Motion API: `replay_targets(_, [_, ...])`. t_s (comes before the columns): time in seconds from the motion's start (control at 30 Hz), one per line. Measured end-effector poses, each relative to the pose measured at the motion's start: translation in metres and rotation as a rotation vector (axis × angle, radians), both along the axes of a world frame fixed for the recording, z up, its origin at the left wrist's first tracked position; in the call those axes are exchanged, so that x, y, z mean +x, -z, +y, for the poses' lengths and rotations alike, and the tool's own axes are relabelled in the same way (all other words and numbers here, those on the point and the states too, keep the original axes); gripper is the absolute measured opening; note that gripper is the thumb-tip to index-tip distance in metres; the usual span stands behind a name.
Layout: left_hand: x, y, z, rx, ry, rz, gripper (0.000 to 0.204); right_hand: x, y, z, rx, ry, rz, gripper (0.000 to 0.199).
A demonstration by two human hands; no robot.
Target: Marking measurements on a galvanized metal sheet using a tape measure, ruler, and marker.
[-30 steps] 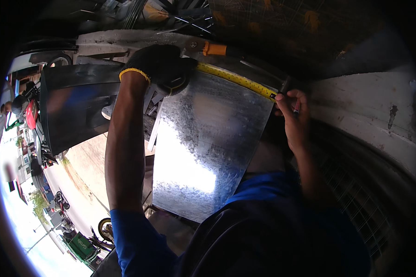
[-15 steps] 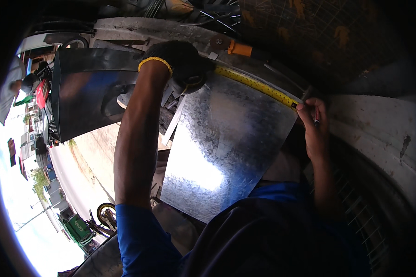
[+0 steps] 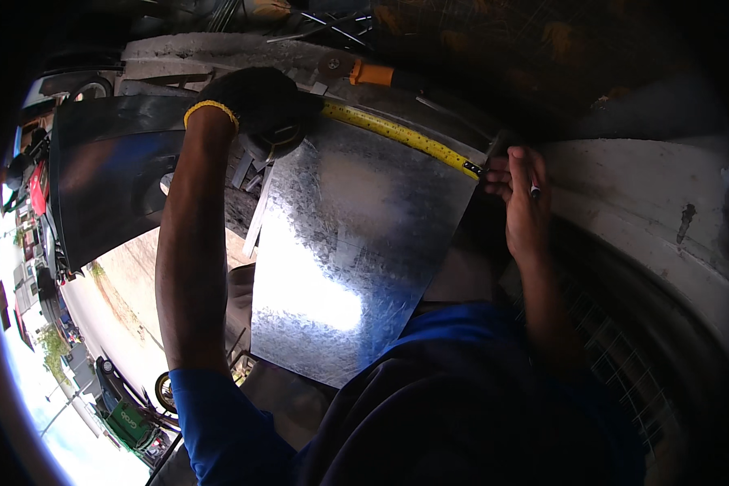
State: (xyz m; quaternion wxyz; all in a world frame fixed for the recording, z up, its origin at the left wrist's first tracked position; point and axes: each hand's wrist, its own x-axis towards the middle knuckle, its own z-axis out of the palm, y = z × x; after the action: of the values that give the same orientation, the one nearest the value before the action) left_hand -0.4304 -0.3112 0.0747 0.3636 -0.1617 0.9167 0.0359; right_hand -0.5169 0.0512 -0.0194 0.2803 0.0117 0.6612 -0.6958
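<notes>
Head view looks down past a blue-sleeved chest to a shiny rectangular galvanised steel sheet [image 3: 356,251], which leans from the person's lap up toward a grey concrete ledge [image 3: 640,186], probably so its top edge lies flat for measuring. Along that far edge runs a yellow measuring tape blade [image 3: 397,131], pulled taut between the two hands. The bare right hand [image 3: 522,198] sits at the sheet's right corner, fingers curled together, pinching the tape's end hook and also gripping a thin dark marker pen [image 3: 533,191], seemingly ready to mark. The left hand [image 3: 255,101], in a black knit glove with a yellow cuff, is closed over the tape's case at the left corner, anchoring it. Beyond lies an orange-handled tool with a round metal disc [image 3: 356,69], untouched, well apart from both hands.
</notes>
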Motion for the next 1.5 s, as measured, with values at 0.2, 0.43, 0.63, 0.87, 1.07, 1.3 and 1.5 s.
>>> replay_targets(0.2, [0.003, -0.004, 0.008, 0.025, -0.005, 0.147, 0.058, -0.007, -0.004, 0.007, 0.075, -0.236, 0.292, 0.041])
replay_targets(0.43, [-0.013, -0.028, 0.017, 0.04, -0.125, -0.086, 0.063, -0.004, 0.003, 0.005, 0.012, -0.211, 0.115, 0.041])
replay_targets(0.63, [-0.023, -0.036, 0.021, 0.127, -0.178, -0.134, 0.062, -0.009, -0.015, -0.004, 0.257, -0.076, 0.411, 0.049])
replay_targets(0.87, [0.017, 0.018, -0.022, 0.078, 0.133, 0.35, 0.056, -0.001, -0.066, -0.093, -0.074, -0.246, 0.257, 0.052])
replay_targets(1.07, [0.006, 0.014, -0.001, -0.084, 0.013, 0.178, 0.053, 0.005, -0.035, -0.143, -0.11, -0.385, 0.264, 0.027])
replay_targets(1.3, [0.001, -0.02, 0.011, 0.028, -0.149, 0.059, 0.058, 0.019, -0.027, -0.142, 0.046, -0.306, 0.293, 0.027])
replay_targets(1.5, [0.009, -0.002, 0.01, 0.025, -0.258, 0.218, 0.056, 0.014, -0.019, -0.143, 0.153, -0.351, 0.486, 0.027])
